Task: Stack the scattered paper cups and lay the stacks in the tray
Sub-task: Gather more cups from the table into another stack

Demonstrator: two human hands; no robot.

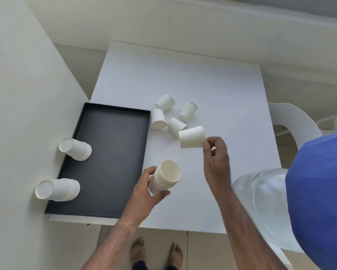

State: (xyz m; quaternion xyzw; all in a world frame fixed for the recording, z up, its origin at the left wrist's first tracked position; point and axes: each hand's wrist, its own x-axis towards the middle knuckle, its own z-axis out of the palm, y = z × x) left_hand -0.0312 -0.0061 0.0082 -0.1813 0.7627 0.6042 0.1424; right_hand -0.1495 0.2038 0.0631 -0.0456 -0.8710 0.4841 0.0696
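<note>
White paper cups were mid-sort on the desk (202, 84) as the left hand (144, 190) gripped a stack (164, 177), mouth tilted up, near the black tray (113, 152). The right hand (216, 152) pinched a single cup (192, 137) by its rim, above four loose cups (171, 114). Two finished stacks (66, 168) lay along the tray's far-left edge. Nesting likely came next, calling for the cup's base to meet the open mouth.

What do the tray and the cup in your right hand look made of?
Tray: matte black, thin upright rim, no glare; probably coated cardboard or plastic, can't tell which. Cup pinched by the right hand: plain white paper by its look, dull finish, rolled lip, thin wall.
</note>
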